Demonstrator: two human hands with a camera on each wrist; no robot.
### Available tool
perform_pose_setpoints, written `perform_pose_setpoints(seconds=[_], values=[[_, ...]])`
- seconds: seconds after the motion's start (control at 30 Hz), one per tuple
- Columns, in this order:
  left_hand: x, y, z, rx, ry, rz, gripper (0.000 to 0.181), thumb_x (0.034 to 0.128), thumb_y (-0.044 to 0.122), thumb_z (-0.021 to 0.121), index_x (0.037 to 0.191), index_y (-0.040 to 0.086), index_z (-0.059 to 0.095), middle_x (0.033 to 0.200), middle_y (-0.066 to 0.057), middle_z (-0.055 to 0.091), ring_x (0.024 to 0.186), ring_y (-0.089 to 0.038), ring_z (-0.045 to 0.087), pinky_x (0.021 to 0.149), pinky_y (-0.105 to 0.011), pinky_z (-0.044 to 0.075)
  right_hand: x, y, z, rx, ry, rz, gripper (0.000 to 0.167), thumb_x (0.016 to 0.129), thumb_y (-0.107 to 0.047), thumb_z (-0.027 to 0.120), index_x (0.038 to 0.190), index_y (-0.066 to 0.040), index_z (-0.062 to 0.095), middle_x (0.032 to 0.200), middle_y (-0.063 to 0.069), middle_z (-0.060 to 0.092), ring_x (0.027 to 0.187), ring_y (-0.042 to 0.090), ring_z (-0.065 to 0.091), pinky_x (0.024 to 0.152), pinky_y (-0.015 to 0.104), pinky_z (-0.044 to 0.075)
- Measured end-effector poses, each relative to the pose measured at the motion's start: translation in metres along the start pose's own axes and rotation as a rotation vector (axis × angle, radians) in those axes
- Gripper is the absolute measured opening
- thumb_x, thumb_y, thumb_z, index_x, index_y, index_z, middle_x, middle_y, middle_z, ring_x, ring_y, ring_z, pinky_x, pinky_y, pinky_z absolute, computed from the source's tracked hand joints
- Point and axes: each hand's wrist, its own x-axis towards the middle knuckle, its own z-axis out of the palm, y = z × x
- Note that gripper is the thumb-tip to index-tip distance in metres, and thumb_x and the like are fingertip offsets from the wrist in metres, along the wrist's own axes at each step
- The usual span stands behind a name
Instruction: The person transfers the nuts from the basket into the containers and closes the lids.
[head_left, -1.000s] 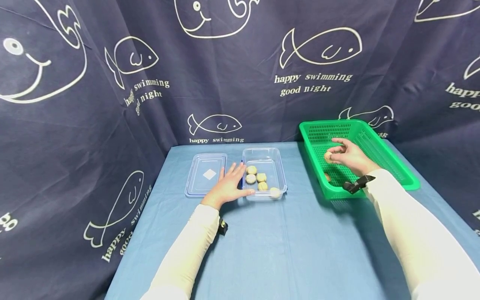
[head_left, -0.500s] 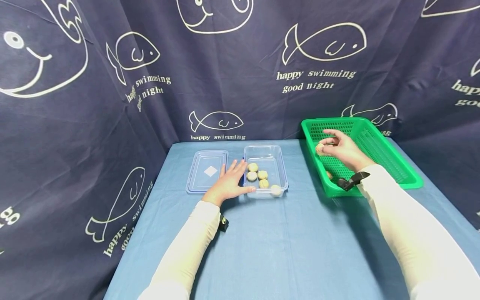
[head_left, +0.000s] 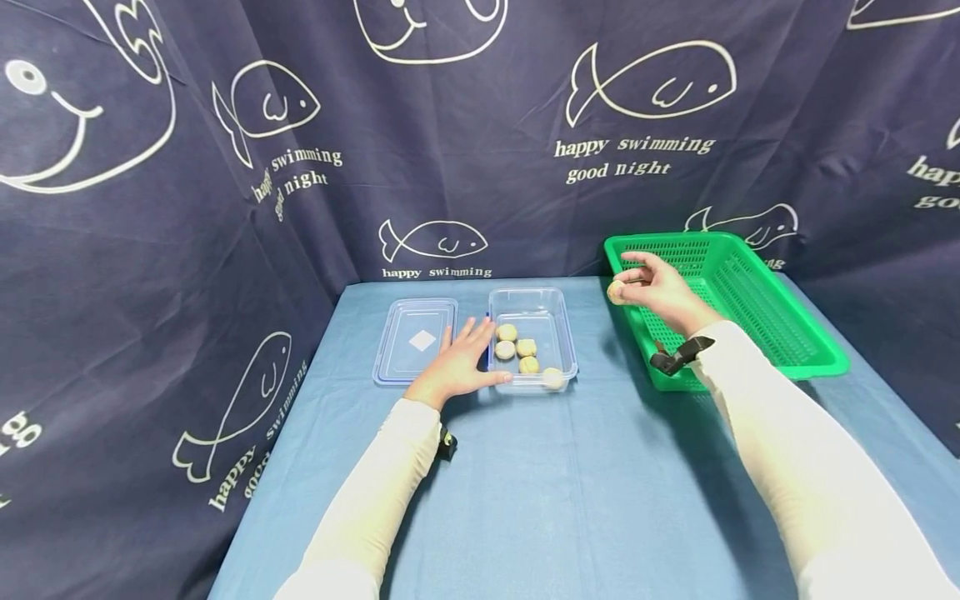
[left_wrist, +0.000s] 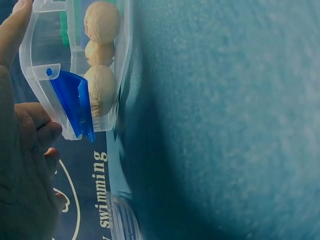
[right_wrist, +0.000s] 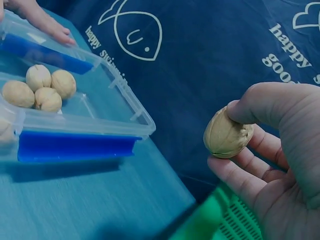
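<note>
My right hand point(head_left: 666, 297) pinches a walnut point(right_wrist: 224, 135) between thumb and fingers, above the left rim of the green basket point(head_left: 806, 333). Pale and ridged, the walnut shows whole at the fingertips in the right wrist view. My left hand point(head_left: 456, 371) touches the left side of a clear plastic box point(head_left: 564, 321), its fingers spread and fairly straight. Several walnuts point(head_left: 528, 347) lie inside the box, towards its near and left part. Blue clips point(right_wrist: 75, 146) hang folded down along the box's sides.
Left of the box lies its clear lid point(head_left: 401, 333), flat on the blue tablecloth point(head_left: 510, 492). A small brown thing in the basket is mostly hidden by my right wrist. Behind stands a dark curtain point(head_left: 480, 150) printed with fish.
My right hand has carried the walnut leftward from inside the basket to over its left rim. The left hand keeps its place at the box.
</note>
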Motion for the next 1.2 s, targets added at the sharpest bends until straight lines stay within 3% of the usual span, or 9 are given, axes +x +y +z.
perform_pose_setpoints(seconds=[0.23,0.4,0.57,0.87,1.2], values=[[-0.002,0.002,-0.003,-0.014,0.002,-0.006,0.107,0.0854,0.073,0.059,0.163,0.011,0.02,0.169,-0.006,0.017,0.156,-0.029,0.006,0.121,-0.061,-0.001,0.005,-0.001,0.017,0.03,-0.032,0.0,0.071,0.095,-0.001,0.067,0.156,-0.006,0.031,0.113,0.008,0.065,0.092,0.008,0.069,0.086,0.022,0.055],[-0.003,0.002,-0.004,-0.002,0.001,-0.01,0.106,0.0856,0.074,0.058,0.163,0.012,0.019,0.169,-0.007,0.017,0.156,-0.029,0.007,0.121,-0.062,0.0,0.008,0.0,0.034,0.073,-0.054,-0.018,0.071,0.095,0.001,0.066,0.156,-0.001,0.029,0.109,0.003,0.065,0.091,0.008,0.068,0.084,0.021,0.055],[-0.002,0.002,-0.004,0.007,-0.002,-0.007,0.106,0.0859,0.074,0.058,0.163,0.011,0.02,0.169,-0.007,0.017,0.156,-0.031,0.008,0.121,-0.062,0.0,0.01,0.003,0.049,0.114,-0.08,-0.035,0.071,0.095,0.002,0.066,0.155,0.002,0.028,0.11,0.007,0.063,0.09,0.009,0.067,0.083,0.021,0.056],[0.0,0.002,-0.002,0.013,-0.005,-0.008,0.107,0.0853,0.073,0.059,0.162,0.009,0.022,0.169,-0.007,0.017,0.156,-0.032,0.009,0.12,-0.064,0.002,0.014,0.01,0.075,0.124,-0.101,-0.022,0.067,0.095,0.001,0.066,0.153,0.0,0.033,0.125,0.031,0.057,0.09,0.009,0.068,0.082,0.023,0.057],[0.0,0.004,-0.004,0.008,-0.005,-0.016,0.106,0.0853,0.074,0.059,0.163,0.013,0.021,0.169,-0.005,0.017,0.156,-0.033,0.011,0.12,-0.064,0.003,0.013,0.017,0.105,0.146,-0.126,-0.014,0.066,0.093,0.005,0.065,0.152,0.002,0.034,0.125,0.032,0.058,0.089,0.008,0.067,0.083,0.022,0.056]])
